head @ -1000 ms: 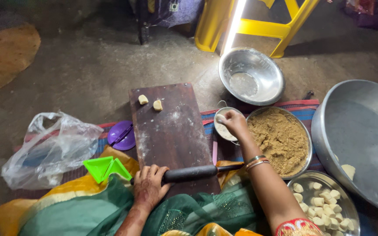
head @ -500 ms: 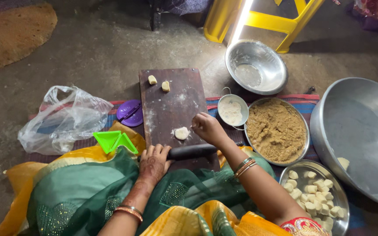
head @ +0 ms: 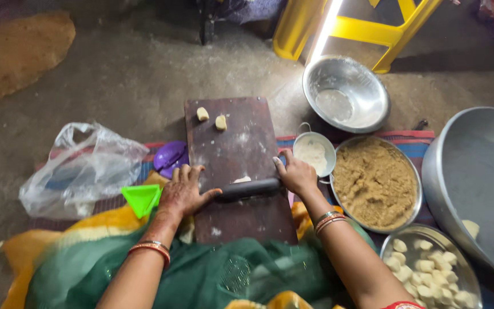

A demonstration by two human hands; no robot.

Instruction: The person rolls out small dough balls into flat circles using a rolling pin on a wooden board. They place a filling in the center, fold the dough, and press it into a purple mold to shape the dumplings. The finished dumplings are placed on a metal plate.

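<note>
The right hand [head: 296,176] has now joined the left hand [head: 185,191] on the rolling pin [head: 249,188].

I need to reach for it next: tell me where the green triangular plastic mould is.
In the head view, the green triangular plastic mould lies left of the dark wooden board, beside the left hand and below the purple round lid.

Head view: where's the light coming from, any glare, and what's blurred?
Head view: a bright strip of light by the yellow stool glares on the steel bowl; the left edge lies dim; the green cloth at the bottom is smeared; both hands on the rolling pin stay readable.
</note>
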